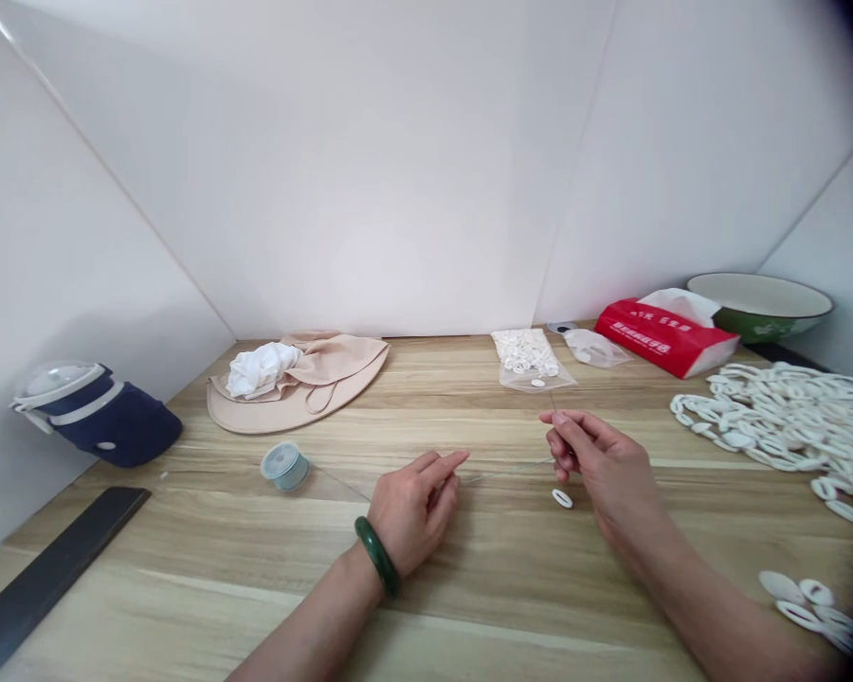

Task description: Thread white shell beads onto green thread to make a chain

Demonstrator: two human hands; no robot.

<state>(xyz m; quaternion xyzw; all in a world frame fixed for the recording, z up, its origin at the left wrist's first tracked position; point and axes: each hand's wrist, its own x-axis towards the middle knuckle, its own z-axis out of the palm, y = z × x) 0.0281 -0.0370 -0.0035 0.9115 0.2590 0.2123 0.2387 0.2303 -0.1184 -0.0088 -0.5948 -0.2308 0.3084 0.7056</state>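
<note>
right hand (601, 469) pinches thin thread (508, 468); left hand (412, 510) half-curled, grip unclear; a loose pinch could let the thread slip.

Single camera, worn on head, faced forward and down over counter (426, 606); left hand (412, 511), right hand (604, 469) close below; white back wall (370, 170) farther ahead.

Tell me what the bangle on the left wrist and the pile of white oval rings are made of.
The bangle looks like polished jade or glass: deep mottled green, glossy highlights. The white oval rings look like moulded plastic, perhaps ceramic: uniform white, smooth, soft sheen.
</note>
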